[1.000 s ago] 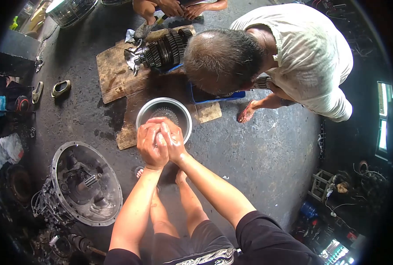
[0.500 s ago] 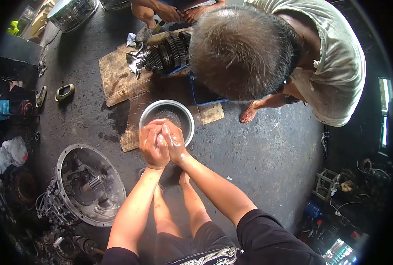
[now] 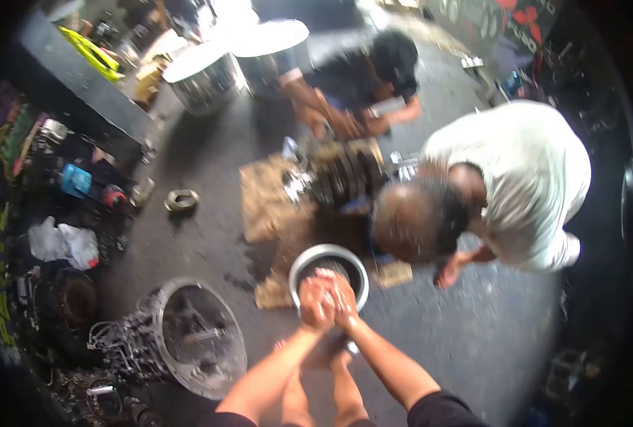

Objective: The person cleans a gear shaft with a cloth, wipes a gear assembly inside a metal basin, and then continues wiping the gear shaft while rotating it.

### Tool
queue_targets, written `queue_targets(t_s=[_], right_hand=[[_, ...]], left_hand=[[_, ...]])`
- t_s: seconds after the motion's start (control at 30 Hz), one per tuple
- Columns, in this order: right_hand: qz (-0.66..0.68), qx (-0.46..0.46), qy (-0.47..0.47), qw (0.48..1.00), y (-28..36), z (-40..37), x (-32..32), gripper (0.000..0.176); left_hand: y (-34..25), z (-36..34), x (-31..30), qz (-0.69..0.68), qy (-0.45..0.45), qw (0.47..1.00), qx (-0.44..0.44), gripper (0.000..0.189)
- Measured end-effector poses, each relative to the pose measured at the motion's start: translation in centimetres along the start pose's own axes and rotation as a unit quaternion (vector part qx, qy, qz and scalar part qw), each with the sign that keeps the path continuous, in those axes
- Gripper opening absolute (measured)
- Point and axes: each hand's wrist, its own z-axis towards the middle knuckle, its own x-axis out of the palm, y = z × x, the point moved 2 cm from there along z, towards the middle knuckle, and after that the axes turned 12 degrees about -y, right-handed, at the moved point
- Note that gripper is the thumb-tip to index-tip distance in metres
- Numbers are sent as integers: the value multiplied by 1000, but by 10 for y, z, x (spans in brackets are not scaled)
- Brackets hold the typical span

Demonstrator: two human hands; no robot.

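Over a round metal basin (image 3: 363, 267), my left hand (image 3: 318, 302) and my right hand (image 3: 343, 297) are clasped together, fingers closed around each other. Both look wet. The basin stands on a brown board (image 3: 270, 288) on the floor. Blur hides whether anything small lies between the palms. Beyond the basin, a dark gear assembly (image 3: 341, 174) rests on cardboard (image 3: 259, 206).
A person in a light shirt (image 3: 523, 171) bends at the right; another person (image 3: 352, 92) crouches beyond the gears. A large bell-shaped housing (image 3: 195, 338) stands at the lower left. Shoes (image 3: 181, 201), a white bag (image 3: 64, 243) and metal drums (image 3: 203, 78) are farther off.
The view has tilted up and shifted left, so things appear lower and farther right. The crouching person and more background now show. My hands remain clasped over the basin.
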Motion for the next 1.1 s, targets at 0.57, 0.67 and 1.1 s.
queue_targets(t_s=[0.57,0.67,1.1], right_hand=[[115,293,32,949,13,-15,-12,54],[135,302,5,944,13,-23,-11,50],[218,467,-27,856,49,-10,-28,53]], left_hand=[[-11,-15,-2,37,-12,999,-18,34],[-13,-18,-6,28,1,999,-26,33],[5,9,-36,-111,246,960,74,85]])
